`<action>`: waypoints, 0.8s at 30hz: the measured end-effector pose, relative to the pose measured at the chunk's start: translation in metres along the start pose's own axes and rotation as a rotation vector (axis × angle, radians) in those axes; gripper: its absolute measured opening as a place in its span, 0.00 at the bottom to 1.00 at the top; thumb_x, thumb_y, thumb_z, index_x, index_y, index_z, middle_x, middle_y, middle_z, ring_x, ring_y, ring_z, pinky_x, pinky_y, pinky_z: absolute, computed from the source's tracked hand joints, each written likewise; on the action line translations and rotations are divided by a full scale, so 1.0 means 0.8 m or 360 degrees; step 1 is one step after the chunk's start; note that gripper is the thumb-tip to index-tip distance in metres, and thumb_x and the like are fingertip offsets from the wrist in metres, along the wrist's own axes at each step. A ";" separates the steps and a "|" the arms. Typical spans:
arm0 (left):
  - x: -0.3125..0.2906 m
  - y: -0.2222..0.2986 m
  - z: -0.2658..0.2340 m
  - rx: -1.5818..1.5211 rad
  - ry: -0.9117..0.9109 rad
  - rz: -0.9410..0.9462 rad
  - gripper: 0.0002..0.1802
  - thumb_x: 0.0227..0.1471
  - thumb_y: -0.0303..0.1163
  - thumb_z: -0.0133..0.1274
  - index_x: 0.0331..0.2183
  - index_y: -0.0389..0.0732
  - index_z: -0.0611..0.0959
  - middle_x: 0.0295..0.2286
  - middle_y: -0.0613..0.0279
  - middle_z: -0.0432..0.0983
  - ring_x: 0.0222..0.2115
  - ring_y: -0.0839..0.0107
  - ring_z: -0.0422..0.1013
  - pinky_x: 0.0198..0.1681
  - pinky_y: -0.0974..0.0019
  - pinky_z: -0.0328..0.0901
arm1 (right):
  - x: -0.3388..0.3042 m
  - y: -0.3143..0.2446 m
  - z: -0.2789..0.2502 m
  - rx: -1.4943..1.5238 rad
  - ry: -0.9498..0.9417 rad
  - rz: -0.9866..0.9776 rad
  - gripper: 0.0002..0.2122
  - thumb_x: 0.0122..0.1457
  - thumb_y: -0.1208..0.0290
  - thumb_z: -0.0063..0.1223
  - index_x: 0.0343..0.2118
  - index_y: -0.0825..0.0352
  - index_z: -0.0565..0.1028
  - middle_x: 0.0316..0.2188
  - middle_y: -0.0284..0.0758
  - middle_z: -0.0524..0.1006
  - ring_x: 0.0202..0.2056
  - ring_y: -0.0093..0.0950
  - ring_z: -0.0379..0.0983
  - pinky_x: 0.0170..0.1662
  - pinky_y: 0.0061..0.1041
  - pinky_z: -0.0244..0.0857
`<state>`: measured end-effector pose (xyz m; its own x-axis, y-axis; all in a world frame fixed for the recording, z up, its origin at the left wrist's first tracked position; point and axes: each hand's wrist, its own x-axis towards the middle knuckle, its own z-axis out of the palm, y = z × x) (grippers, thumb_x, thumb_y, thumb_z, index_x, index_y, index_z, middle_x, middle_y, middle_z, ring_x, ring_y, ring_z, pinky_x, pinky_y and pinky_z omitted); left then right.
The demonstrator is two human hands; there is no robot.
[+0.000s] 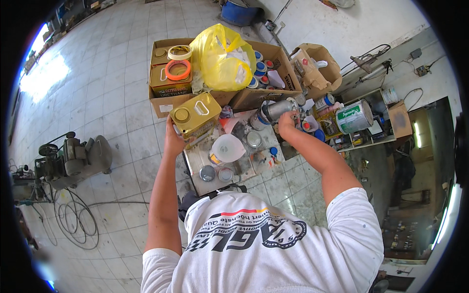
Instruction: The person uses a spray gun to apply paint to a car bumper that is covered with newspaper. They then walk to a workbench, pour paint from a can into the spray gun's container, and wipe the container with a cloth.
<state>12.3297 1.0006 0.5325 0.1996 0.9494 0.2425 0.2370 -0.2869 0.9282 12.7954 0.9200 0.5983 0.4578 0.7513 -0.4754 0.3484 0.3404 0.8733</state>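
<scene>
My left hand [174, 139] grips the near left side of a gold rectangular tin [202, 111] with a round cap and a white carry handle. The tin is tilted by the front of a cardboard box. On the right, my right hand [287, 120] is closed around a grey, smeared cylindrical can [279, 109] lying on its side; its fingers are partly hidden. Between my arms a translucent plastic cup [228, 148] stands on a stained work board [199, 155]. Around it are a grey-lidded can [207, 173], an open can [225, 174] and a silver-topped can [253, 139].
The left cardboard box [161, 105] holds gold tins, an orange tape roll [178, 70] and a cream tape roll [180, 52]. A yellow plastic bag [215, 63] bulges beside several blue-lidded cans. A large paint can [354, 117] lies at right; an air compressor [80, 158] and hose stand left.
</scene>
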 end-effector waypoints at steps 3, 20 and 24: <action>-0.009 -0.009 -0.028 0.0109 0.0022 -0.0085 0.73 0.26 0.29 0.81 0.68 0.37 0.53 0.60 0.47 0.66 0.61 0.52 0.64 0.64 0.54 0.62 | -0.026 0.010 -0.063 0.0036 -0.0095 -0.0141 0.15 0.60 0.67 0.57 0.47 0.64 0.84 0.42 0.39 0.84 0.42 0.47 0.80 0.36 0.62 0.68; -0.001 -0.003 -0.004 0.0053 -0.0015 0.0015 0.71 0.27 0.26 0.80 0.68 0.41 0.54 0.60 0.48 0.65 0.60 0.53 0.65 0.63 0.55 0.62 | -0.020 0.026 -0.015 -0.0100 -0.0008 0.0081 0.15 0.61 0.67 0.56 0.49 0.64 0.84 0.44 0.41 0.83 0.46 0.50 0.77 0.40 0.58 0.68; 0.000 -0.017 -0.013 0.0035 0.0025 0.0063 0.71 0.26 0.26 0.80 0.68 0.39 0.55 0.60 0.48 0.65 0.61 0.53 0.64 0.64 0.56 0.62 | -0.029 0.041 -0.042 0.0421 0.0118 0.0094 0.15 0.60 0.70 0.56 0.49 0.62 0.83 0.42 0.41 0.83 0.42 0.46 0.79 0.41 0.55 0.70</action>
<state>12.3165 1.0058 0.5229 0.1945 0.9391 0.2833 0.2504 -0.3268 0.9113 12.7684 0.9327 0.6413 0.4258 0.8081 -0.4071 0.5287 0.1430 0.8367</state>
